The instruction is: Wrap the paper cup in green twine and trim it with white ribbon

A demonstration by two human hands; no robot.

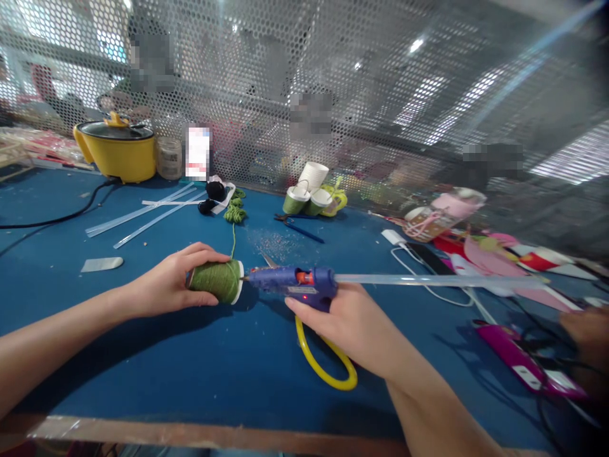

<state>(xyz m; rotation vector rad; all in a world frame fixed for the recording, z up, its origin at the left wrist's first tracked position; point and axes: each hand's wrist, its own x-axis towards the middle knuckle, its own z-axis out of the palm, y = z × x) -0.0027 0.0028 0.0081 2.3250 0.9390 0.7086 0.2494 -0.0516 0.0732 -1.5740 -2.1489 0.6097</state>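
My left hand is closed around a small cup wrapped in green yarn, lying on its side with its white rim to the right. A strand runs from it up to a loose heap of green yarn. In my right hand is a blue hot glue gun, its red light lit. Its nozzle meets the cup's rim; whether glue is coming out I cannot tell. From its back sticks a long clear glue stick. Scissors with yellow handles lie partly hidden beneath the gun.
Yellow electric pot, glass jar and phone stand at the back left. Spare glue sticks, pliers and several small cups lie behind. Right are a pink power strip, cables and another person's hand.
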